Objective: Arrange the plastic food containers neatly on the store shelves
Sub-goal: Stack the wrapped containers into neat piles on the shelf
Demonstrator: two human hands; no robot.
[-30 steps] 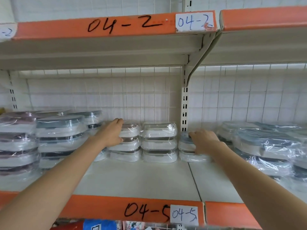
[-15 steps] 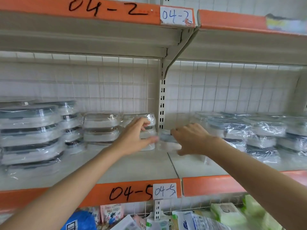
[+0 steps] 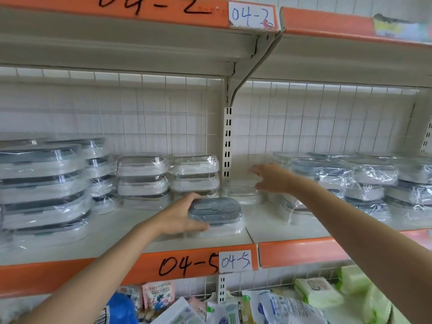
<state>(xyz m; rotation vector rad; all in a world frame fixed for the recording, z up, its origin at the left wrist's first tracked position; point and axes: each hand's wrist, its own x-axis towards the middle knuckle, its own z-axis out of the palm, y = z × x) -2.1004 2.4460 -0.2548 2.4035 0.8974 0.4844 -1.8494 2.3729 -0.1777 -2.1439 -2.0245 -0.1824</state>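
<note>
My left hand [image 3: 180,216] grips a small white container with a grey lid [image 3: 216,216] near the front of the shelf [image 3: 131,232], just left of the shelf joint. My right hand [image 3: 272,177] reaches further back with fingers spread, over a low wrapped container [image 3: 243,194] beside the slotted upright; it is blurred and I cannot tell if it touches. Two stacks of small wrapped containers [image 3: 194,176] stand behind my left hand. Larger grey-lidded containers are stacked at the left [image 3: 42,183] and right [image 3: 369,178].
An upper shelf [image 3: 140,43] with an orange edge marked 04-2 hangs overhead. The slotted upright [image 3: 227,146] divides the two shelf bays. The orange front edge reads 04-5 [image 3: 235,261]. Packets and green packs [image 3: 318,292] hang below.
My left hand has pulled the grey-lidded container forward to the shelf front. My right hand has let go and moved back and right towards the upright.
</note>
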